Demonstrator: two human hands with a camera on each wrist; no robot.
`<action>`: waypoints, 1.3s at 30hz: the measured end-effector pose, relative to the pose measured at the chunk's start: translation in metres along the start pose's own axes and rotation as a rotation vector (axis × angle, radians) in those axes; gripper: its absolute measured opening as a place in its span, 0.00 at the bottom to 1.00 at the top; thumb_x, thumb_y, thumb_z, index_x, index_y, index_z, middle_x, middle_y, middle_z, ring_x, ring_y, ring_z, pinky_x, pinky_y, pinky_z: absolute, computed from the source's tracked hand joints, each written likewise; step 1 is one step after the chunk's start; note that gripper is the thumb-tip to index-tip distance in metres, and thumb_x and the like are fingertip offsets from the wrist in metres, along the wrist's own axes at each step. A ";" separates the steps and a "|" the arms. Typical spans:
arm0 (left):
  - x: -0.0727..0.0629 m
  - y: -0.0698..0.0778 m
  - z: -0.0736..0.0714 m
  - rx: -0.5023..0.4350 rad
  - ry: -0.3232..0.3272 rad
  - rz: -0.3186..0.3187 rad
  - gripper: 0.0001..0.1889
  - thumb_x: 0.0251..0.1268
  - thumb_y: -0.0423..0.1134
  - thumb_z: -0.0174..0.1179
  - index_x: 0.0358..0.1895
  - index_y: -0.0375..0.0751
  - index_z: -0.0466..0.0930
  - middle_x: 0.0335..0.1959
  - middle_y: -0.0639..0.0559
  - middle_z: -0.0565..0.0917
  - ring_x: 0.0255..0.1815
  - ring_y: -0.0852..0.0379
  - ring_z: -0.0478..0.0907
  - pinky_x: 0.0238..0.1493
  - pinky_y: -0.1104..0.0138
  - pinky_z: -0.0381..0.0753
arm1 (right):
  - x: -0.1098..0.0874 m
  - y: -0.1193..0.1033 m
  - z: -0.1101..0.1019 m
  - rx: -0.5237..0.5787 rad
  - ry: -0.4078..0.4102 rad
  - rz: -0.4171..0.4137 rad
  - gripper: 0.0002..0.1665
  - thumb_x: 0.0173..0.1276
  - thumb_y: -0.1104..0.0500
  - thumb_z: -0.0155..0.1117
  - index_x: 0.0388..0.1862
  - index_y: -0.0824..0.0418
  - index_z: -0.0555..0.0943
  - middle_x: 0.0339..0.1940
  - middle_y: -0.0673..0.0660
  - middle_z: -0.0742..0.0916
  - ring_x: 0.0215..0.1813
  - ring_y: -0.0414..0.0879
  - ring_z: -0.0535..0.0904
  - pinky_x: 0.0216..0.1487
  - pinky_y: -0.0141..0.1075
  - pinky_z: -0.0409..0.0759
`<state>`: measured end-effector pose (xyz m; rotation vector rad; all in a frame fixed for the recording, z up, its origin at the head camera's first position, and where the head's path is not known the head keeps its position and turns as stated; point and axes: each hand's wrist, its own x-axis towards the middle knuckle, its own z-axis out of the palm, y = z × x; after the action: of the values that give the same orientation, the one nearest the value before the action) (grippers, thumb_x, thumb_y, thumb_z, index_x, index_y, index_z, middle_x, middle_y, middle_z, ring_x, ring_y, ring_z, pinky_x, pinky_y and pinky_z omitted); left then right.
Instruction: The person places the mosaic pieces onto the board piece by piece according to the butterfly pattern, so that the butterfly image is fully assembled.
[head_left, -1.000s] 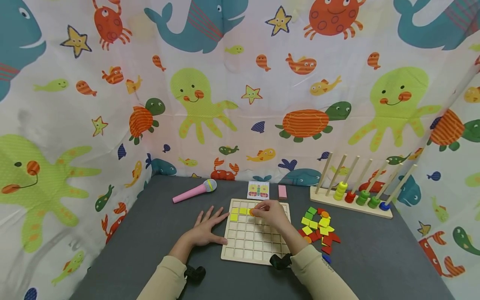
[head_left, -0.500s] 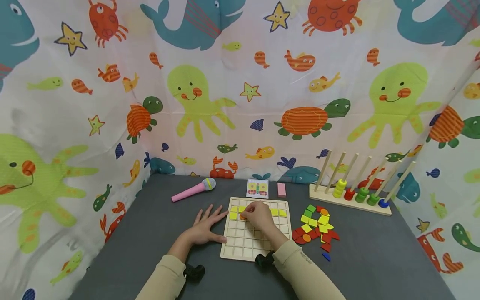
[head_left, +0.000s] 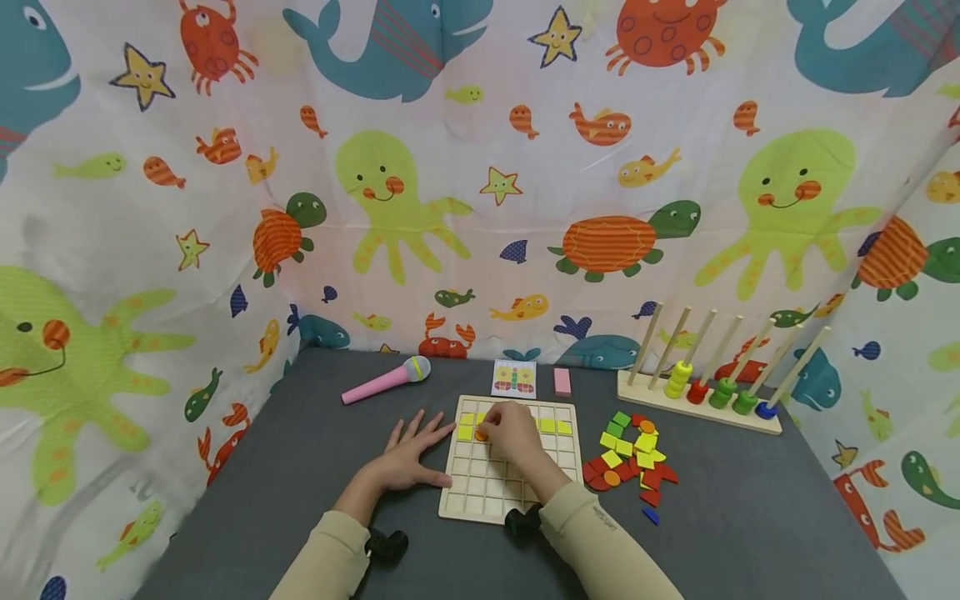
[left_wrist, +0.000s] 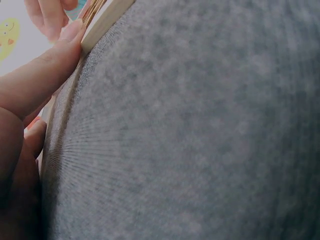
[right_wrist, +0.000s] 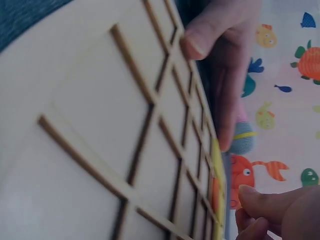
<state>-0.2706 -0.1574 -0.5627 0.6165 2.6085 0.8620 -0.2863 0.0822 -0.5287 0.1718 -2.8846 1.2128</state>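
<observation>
An orange disc (head_left: 480,435) lies in a cell of the pale wooden grid board (head_left: 480,505), beside a yellow tile (head_left: 465,432) near the far left corner. My right hand (head_left: 516,433) is right over it, thumb and fingertips drawn together and overlapping the disc's edge in the head view. In the right wrist view those fingertips (right_wrist: 246,192) show a small gap from the flat disc (right_wrist: 215,197). My left hand (head_left: 411,460) lies spread on the dark table, its thumb (left_wrist: 70,37) against the board's left edge. My right hand hides some far cells.
Loose red, yellow, green, orange and blue pieces (head_left: 628,454) lie right of the board. Behind it are a butterfly pattern card (head_left: 514,380) and a pink block (head_left: 562,382). A pink toy microphone (head_left: 382,383) lies back left, a peg stacker (head_left: 701,403) back right.
My right hand has moved the orange disc left and slightly nearer, from the far row to the second row. More yellow tiles show at the board's right. The left hand stays put.
</observation>
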 end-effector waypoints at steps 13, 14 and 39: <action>0.001 0.000 0.001 -0.002 0.003 -0.005 0.54 0.52 0.68 0.70 0.81 0.62 0.54 0.85 0.53 0.46 0.84 0.40 0.26 0.76 0.37 0.21 | -0.014 0.015 -0.037 0.017 0.046 0.001 0.07 0.66 0.55 0.73 0.28 0.53 0.86 0.27 0.48 0.85 0.29 0.44 0.75 0.28 0.36 0.72; 0.001 -0.001 0.002 -0.006 0.002 -0.002 0.54 0.51 0.68 0.70 0.81 0.61 0.54 0.85 0.53 0.46 0.84 0.40 0.26 0.76 0.38 0.20 | -0.015 0.018 -0.040 0.024 0.050 0.000 0.07 0.66 0.55 0.73 0.28 0.53 0.87 0.28 0.49 0.85 0.29 0.44 0.75 0.28 0.36 0.72; 0.002 -0.004 0.002 0.004 0.010 -0.012 0.55 0.50 0.70 0.70 0.81 0.62 0.54 0.85 0.53 0.46 0.84 0.41 0.27 0.76 0.38 0.21 | -0.034 0.077 -0.110 0.048 0.119 0.145 0.08 0.67 0.55 0.72 0.39 0.58 0.89 0.34 0.55 0.87 0.33 0.48 0.77 0.31 0.34 0.79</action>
<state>-0.2727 -0.1579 -0.5671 0.5981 2.6207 0.8580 -0.2648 0.2173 -0.5084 -0.1076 -2.8083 1.2666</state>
